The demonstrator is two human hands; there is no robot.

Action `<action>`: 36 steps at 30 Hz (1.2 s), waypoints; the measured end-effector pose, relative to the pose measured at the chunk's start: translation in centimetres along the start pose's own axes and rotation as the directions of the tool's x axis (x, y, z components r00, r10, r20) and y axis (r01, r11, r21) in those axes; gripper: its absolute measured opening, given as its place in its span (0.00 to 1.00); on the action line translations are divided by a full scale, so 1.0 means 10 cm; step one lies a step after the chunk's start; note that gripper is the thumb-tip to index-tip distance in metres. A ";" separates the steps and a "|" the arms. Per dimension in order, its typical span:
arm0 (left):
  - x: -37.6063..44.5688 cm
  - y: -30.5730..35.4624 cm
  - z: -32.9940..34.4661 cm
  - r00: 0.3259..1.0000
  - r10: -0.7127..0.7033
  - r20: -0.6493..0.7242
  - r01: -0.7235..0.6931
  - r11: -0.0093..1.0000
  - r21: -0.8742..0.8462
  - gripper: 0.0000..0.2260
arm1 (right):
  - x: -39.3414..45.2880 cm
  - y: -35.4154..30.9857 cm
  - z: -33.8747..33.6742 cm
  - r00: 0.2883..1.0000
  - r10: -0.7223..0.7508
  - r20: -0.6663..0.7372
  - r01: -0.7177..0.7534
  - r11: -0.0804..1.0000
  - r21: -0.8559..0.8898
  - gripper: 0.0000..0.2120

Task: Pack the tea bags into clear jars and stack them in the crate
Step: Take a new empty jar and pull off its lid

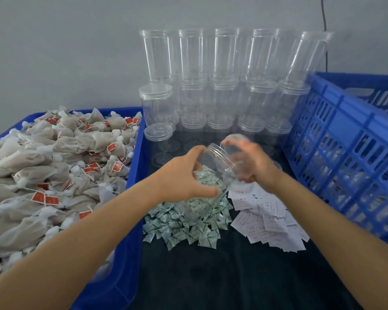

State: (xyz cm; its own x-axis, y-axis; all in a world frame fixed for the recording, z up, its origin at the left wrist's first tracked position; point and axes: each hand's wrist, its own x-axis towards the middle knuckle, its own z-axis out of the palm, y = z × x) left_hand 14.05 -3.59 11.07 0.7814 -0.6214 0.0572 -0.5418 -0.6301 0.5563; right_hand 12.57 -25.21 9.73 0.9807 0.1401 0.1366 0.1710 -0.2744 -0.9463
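My left hand point(184, 175) grips an open clear jar point(220, 158), tilted with its threaded mouth up and to the right, above the dark table. My right hand point(255, 163) is blurred just right of the mouth and holds what looks like a clear lid point(234, 140). The jar appears to have nothing inside; sachets show through its wall. Many tea bags point(43, 164) with red tags fill a blue bin point(134, 175) at the left. The blue slatted crate point(345, 142) stands at the right, with jars dimly visible through its slats.
Clear jars point(222, 63) are stacked in rows against the grey back wall, some with lids on. Below the held jar lies a pile of small green-and-white sachets point(188, 227). Beside it, white paper slips point(269, 220) are heaped on the dark cloth-covered table point(222, 276).
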 end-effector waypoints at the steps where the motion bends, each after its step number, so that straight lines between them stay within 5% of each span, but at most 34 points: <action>1: -0.02 -0.03 -0.02 1.000 -0.013 0.023 0.015 0.997 -0.070 0.42 | 0.01 -0.01 -0.10 0.998 0.002 -0.058 0.001 0.998 0.057 0.17; 4: -0.04 -0.08 0.02 1.000 0.012 0.014 -0.011 0.996 -0.088 0.45 | 0.06 -0.02 -0.34 0.994 0.012 -0.107 0.002 0.992 0.130 0.22; 11: -0.02 -0.19 0.15 0.991 -0.012 -0.132 -0.024 0.963 -0.270 0.43 | 0.13 0.26 -0.73 0.906 0.131 -0.403 0.009 0.945 0.327 0.07; 15: 0.02 -0.23 0.20 0.982 -0.024 -0.190 -0.041 0.942 -0.333 0.44 | 0.07 0.52 -0.91 0.844 0.164 -0.511 -0.017 0.960 0.279 0.27; 20: 0.05 -0.26 0.27 0.982 -0.051 -0.182 -0.011 0.945 -0.326 0.48 | 0.11 0.88 -0.85 0.689 0.232 -0.687 -0.292 0.956 0.029 0.36; 30: 0.06 -0.27 0.25 0.968 -0.087 -0.234 0.015 0.956 -0.294 0.50 | 0.17 1.26 -0.79 0.759 0.275 -0.590 -0.472 0.857 -0.208 0.50; 36: 0.04 -0.27 0.25 0.967 -0.088 -0.237 0.025 0.966 -0.256 0.50 | 0.23 1.31 -0.80 0.769 0.315 -0.556 -0.513 0.823 -0.244 0.51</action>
State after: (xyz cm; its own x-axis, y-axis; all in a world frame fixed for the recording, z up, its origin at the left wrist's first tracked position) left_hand 15.04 -3.24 7.51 0.8772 -0.4350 0.2030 -0.4244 -0.5053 0.7514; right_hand 17.85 -36.11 0.05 0.8612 -0.5073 -0.0306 -0.3395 -0.5296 -0.7773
